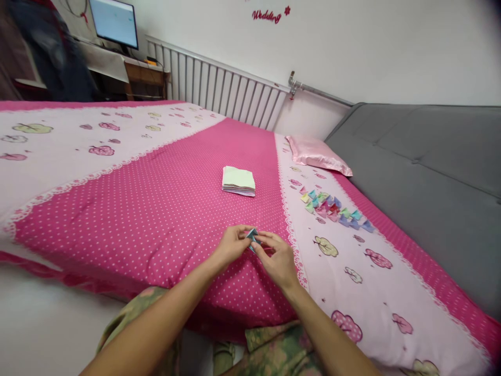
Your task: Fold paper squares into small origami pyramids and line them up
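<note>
Low in the middle of the frame, the left hand [231,244] and the right hand [277,260] meet over the pink dotted bed [156,209]. Both are closed in a pinch on one small folded blue paper piece [252,236], which sits between their fingertips just above the bedspread (how far the fold has gone is too small to tell). The left fingers curl in from the left side and the right fingers [263,241] press from the right, thumbs tucked toward the paper.

Up from the hands, near the centre of the frame, a stack of square paper sheets [238,180] lies flat on the dotted cloth, a pale green sheet on top. To the right of centre, on the pale border with printed trees, a cluster of small folded paper shapes [335,210] in blue, green, pink and yellow lies in loose rows, well apart from the hands. A pink satin pillow [318,154] rests above that cluster, beside the grey sofa [430,172] along the right edge. At upper left a monitor [114,22] stands on a desk [144,73], with a white radiator [219,89] along the wall.
</note>
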Demonstrator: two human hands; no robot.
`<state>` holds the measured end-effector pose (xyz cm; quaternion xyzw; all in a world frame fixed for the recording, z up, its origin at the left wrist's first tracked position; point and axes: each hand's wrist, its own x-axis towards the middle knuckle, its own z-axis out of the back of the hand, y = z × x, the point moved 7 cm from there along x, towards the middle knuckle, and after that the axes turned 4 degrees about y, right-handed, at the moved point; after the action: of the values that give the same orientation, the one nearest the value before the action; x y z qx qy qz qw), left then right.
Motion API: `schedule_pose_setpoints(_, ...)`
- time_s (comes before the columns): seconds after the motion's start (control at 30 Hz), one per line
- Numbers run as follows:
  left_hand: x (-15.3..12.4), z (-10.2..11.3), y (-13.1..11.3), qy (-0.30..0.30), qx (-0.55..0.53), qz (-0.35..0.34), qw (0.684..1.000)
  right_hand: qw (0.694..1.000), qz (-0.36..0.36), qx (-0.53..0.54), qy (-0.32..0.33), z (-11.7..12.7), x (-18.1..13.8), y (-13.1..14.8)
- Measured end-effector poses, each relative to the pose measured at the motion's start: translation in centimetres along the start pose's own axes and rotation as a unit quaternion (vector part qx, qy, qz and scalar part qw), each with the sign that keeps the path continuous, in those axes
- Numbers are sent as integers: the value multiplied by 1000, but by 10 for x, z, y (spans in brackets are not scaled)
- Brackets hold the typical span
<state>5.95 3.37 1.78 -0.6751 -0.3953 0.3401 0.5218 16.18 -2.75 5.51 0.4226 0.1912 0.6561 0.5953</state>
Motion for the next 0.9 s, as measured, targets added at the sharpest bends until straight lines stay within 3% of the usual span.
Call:
schedule_pose_setpoints(0.33,-2,9,-3,-11,9,-9,1000,998,30,-32,44,-8,-1,7)
schedule_pose_setpoints(0.63,-4,9,-2,-30,17,3,999,996,37,-77,36,-7,-4,11)
schedule_pose_setpoints(0.9,-2,12,0,-39,21,5,999,998,38,-42,13,-3,-4,11)
